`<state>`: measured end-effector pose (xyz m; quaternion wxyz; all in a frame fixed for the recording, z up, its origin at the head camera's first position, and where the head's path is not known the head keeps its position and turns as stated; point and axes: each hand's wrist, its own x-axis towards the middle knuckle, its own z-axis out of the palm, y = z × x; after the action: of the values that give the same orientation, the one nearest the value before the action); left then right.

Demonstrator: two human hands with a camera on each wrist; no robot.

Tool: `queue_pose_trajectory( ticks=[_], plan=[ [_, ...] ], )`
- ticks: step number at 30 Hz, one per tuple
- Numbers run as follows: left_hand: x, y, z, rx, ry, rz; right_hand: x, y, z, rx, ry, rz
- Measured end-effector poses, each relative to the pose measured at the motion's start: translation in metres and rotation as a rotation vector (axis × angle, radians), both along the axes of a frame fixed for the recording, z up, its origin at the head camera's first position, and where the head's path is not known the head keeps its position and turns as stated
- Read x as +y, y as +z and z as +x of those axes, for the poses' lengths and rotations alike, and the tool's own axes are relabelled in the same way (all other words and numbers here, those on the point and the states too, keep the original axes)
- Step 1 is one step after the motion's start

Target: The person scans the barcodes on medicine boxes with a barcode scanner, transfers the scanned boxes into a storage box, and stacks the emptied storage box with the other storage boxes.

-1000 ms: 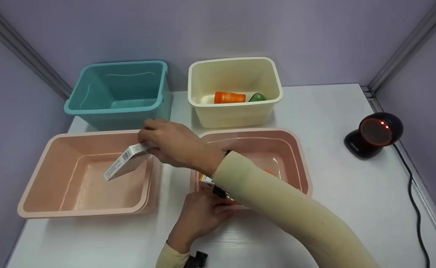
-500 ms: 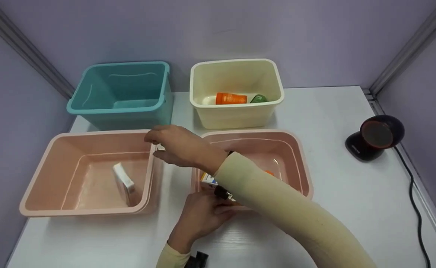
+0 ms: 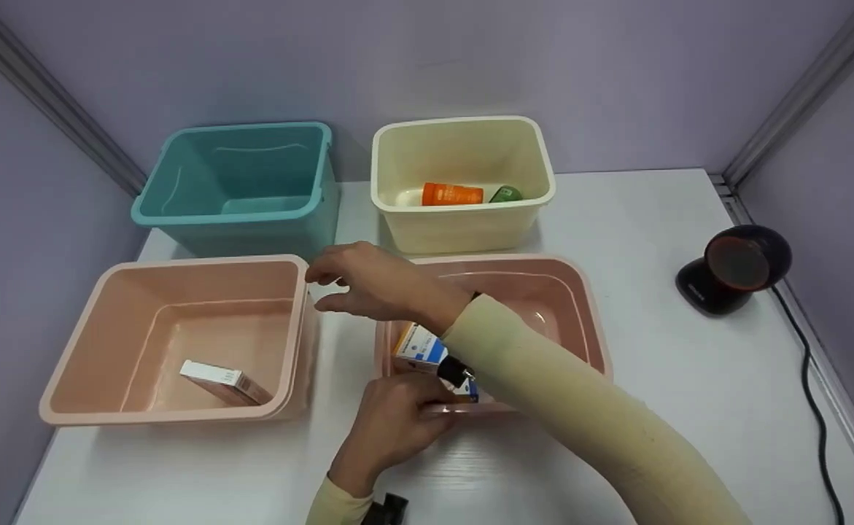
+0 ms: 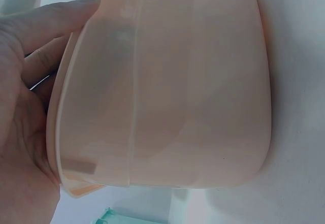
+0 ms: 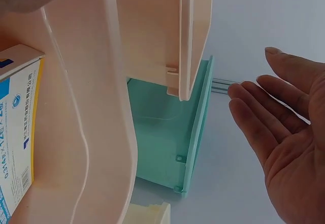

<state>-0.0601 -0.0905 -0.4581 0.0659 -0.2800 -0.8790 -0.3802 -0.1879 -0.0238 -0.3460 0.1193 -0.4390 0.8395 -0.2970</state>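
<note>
Fingers (image 3: 327,265) of the right hand (image 3: 372,283) are empty, loosely extended, thumb set apart; hand hangs over the gap btwn the two tubs, fingertips just beside the left pink tub's (image 3: 117,328) right rim, nr its back-right corner. R wrist view: palm in sight, nothing in it.

White carton (image 3: 216,374) is inside that tub, at the front-right corner, tilted, well apart from the right-hand fingers, i.e. lower & nearer the tub's front edge. Can't tell if it touches the front wall.

Left hand (image 3: 396,414) grips the front rim of the right pink tub (image 3: 514,281) nr its front-left corner: thumb on the outer wall, other fingers hooked over the inside, per L wrist view.

Yellow-edged medicine carton (image 3: 418,344), white/blue w/ Chinese print, is inside the right pink tub by the left wall, just beyond the left-hand fingers; part hidden by the right forearm.

Back of worktop (image 3: 631,211): teal tub (image 3: 251,237) toward the back-left corner, cream tub (image 3: 463,230) to its right, nr the middle of the back edge. Cream tub has an orange container (image 3: 453,194) on its side + a green item (image 3: 505,193), partly hidden by the rim.

Nr the worktop's right edge: black scanner-like device (image 3: 740,259), cord (image 3: 806,350) running along that edge toward the front-right corner.
</note>
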Motion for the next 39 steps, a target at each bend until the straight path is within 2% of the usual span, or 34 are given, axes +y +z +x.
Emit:
queue_pose_trajectory(
  ticks=[5, 22, 33, 39],
  plan=[
    [0.0, 0.001, 0.001, 0.008, -0.005, 0.012, 0.003, 0.001, 0.0, 0.011, 0.021, -0.001],
    [0.0, -0.001, 0.0, 0.017, -0.005, -0.011, 0.029, 0.002, -0.002, -0.055, 0.006, -0.017],
    [0.0, 0.0, 0.0, 0.019, -0.005, -0.03, 0.058, 0.002, -0.004, -0.081, -0.051, -0.027],
    [0.0, 0.0, 0.001, 0.006, -0.007, -0.022, 0.064, -0.001, -0.003, -0.06, -0.054, -0.005]
  ],
)
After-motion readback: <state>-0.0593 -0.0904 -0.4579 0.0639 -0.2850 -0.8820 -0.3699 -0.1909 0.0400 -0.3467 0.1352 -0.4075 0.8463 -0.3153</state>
